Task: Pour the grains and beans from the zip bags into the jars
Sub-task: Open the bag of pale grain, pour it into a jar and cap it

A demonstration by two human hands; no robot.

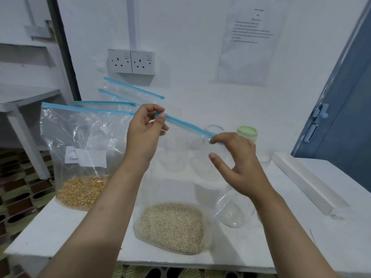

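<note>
- While the left hand [145, 129] pinches the left end of a blue zip strip [187, 125] between thumb and forefinger, its other fingers curl loosely behind.
- At the strip's right end the right hand [239, 159] pinches the seal with its fingertips, the thumb spread apart below and touching nothing.
- Between the two hands the strip runs taut and slopes down to the right; whether the seal is parted, I cannot tell.
- This strip tops a clear zip bag [172, 197] standing near the front edge of the tabletop [60, 233], about mid-width.
- Pale beige grain [172, 225] fills only the bag's bottom in a rounded heap; the plastic above it is wrinkled and see-through.
- Toward the tabletop's left edge stands a second zip bag [84, 149] with the same blue seal, a white paper label on its front and yellow corn-like kernels [82, 192] settled low.
- Behind it more blue-sealed bags [130, 93] lean at the back left, against the wall; their contents are hidden.
- Just right of the grain bag a clear jar [234, 209] lies on its side, partly hidden by the right forearm.
- Further back, toward the rear right, stand a jar with a pale green lid [247, 131] and another with a clear lid [213, 129].
- More clear jars [200, 167] show blurred through the held bag's plastic.
- Along the right edge lies a long white box [309, 183].
</note>
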